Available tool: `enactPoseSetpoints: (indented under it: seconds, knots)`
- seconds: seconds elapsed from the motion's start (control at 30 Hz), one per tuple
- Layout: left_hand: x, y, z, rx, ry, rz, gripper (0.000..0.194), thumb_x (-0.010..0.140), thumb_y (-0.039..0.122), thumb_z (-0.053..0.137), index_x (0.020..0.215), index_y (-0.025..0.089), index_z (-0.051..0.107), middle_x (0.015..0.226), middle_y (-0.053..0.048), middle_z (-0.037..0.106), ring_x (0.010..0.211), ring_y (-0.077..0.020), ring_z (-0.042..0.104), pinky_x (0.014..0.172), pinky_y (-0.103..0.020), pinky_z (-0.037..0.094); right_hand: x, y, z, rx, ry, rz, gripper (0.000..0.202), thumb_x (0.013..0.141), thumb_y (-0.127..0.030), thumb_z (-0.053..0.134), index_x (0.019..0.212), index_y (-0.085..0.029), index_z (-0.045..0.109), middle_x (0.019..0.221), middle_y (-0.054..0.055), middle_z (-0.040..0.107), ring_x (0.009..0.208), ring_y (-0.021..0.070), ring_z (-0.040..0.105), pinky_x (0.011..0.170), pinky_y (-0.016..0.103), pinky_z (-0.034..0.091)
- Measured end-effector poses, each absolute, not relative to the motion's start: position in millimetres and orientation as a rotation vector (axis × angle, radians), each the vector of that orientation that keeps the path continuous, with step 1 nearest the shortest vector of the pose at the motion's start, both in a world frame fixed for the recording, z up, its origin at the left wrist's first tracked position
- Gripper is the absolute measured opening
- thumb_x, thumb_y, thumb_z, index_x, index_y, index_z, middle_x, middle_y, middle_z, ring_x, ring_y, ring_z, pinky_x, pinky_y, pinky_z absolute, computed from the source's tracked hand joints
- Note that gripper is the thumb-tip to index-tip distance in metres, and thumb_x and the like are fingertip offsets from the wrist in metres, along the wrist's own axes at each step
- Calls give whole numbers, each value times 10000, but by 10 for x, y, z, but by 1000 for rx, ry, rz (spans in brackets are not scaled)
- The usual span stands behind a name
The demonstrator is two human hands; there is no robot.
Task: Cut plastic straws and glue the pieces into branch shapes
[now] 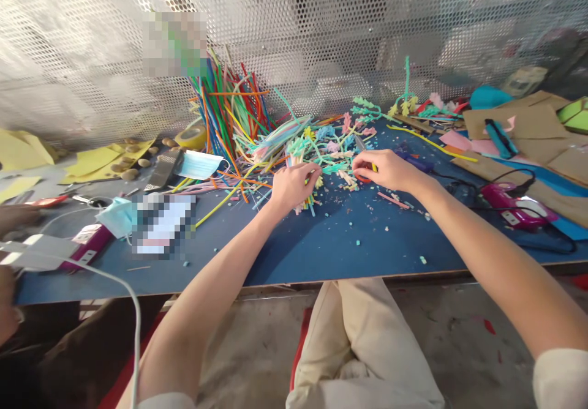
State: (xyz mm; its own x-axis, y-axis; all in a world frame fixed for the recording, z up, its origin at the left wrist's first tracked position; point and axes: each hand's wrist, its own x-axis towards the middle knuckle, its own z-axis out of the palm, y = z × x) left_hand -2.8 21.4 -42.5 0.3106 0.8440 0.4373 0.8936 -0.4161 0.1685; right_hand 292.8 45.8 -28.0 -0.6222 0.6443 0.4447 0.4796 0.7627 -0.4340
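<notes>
My left hand (296, 185) is closed, its fingertips pinched around a small yellow-green piece that looks like a pipe cleaner (307, 180). Short cut pipe cleaner ends (311, 203) lie just under those fingers. On the other side, my right hand (383, 169) grips scissors (364, 179) with orange and yellow handles, and a grey blade shows above the fingers. Between and behind both hands spreads a pile of fuzzy pastel pipe cleaner sprigs (331, 146) in green, pink, blue and yellow.
Long pipe cleaners (225, 115) lean against the perforated metal panel (285, 23). Left of me are a face mask (199, 165), yellow tape (192, 137), a magenta power strip (89, 243) and a white cable (133, 299). Cardboard (519, 118) and a magenta device (517, 206) with cords occupy the right. Another person's hand (18, 218) is at far left.
</notes>
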Motion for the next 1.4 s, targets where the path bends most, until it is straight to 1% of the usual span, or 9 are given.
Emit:
enactPoseSetpoints:
  seconds: [0.1, 0.17, 0.33, 0.47, 0.6, 0.7, 0.9, 1.13, 1.4]
  knots:
    - [-10, 199, -420, -2456, -1610, -706, 355, 1106, 465, 488, 1161, 312, 805, 1042, -33, 838, 866, -231, 764, 744, -311, 478, 2846, 434, -305, -714, -2270, 228, 214, 1063, -359, 574, 1012, -231, 737, 1038, 85, 775, 935, 219, 718, 892, 382, 550]
    - [1, 186, -413, -2457, -1589, -696, 366, 1111, 465, 476, 1164, 309, 803, 1053, -37, 838, 873, -234, 767, 746, -318, 478, 2802, 423, -329, -684, -2246, 192, 216, 1070, -341, 562, 1037, -240, 750, 1090, 88, 796, 991, 230, 743, 936, 398, 567]
    - [32, 154, -406, -2459, -1559, -708, 375, 1118, 474, 463, 1171, 311, 796, 1060, -45, 838, 880, -235, 767, 772, -330, 481, 2736, 380, -376, -775, -2210, 242, 187, 1035, -375, 650, 1166, -252, 701, 1037, 58, 818, 926, 221, 784, 863, 367, 609]
    - [56, 130, -402, -2455, -1577, -708, 382, 1119, 475, 454, 1181, 311, 793, 1052, -54, 835, 875, -231, 763, 787, -334, 487, 2694, 334, -358, -748, -2235, 169, 152, 1055, -377, 630, 1099, -251, 704, 1016, 56, 809, 911, 214, 774, 876, 379, 615]
    - [65, 119, -401, -2444, -1576, -706, 371, 1115, 475, 465, 1169, 312, 794, 1032, -44, 833, 867, -233, 762, 772, -332, 483, 2663, 309, -317, -653, -2278, 74, 213, 1093, -363, 587, 1052, -255, 766, 1048, 59, 820, 979, 223, 765, 934, 396, 605]
    - [68, 117, -401, -2439, -1570, -717, 366, 1115, 476, 470, 1165, 318, 796, 1033, -39, 832, 861, -237, 761, 756, -331, 480, 2671, 328, -323, -625, -2290, 61, 246, 1102, -363, 578, 1057, -243, 788, 1053, 64, 825, 977, 225, 763, 924, 389, 599]
    - [63, 108, -386, -2437, -1564, -728, 391, 1119, 475, 455, 1185, 303, 801, 1050, -52, 833, 889, -232, 768, 774, -323, 497, 2709, 369, -321, -667, -2310, -59, 288, 1094, -437, 599, 996, -258, 802, 1008, 53, 821, 945, 226, 726, 903, 407, 533]
    - [59, 101, -397, -2474, -1563, -799, 393, 1118, 490, 454, 1185, 309, 797, 1045, -42, 832, 869, -217, 765, 730, -300, 476, 2705, 309, -253, -747, -2311, -228, 281, 1045, -546, 645, 993, -337, 825, 1010, -2, 831, 919, 243, 628, 909, 465, 409]
    - [95, 70, -408, -2520, -1540, -847, 392, 1120, 488, 454, 1208, 306, 790, 1090, -34, 836, 881, -195, 765, 731, -282, 476, 2711, 323, -301, -755, -2281, -223, 285, 1035, -598, 635, 1019, -394, 834, 967, -19, 826, 899, 251, 570, 960, 511, 382]
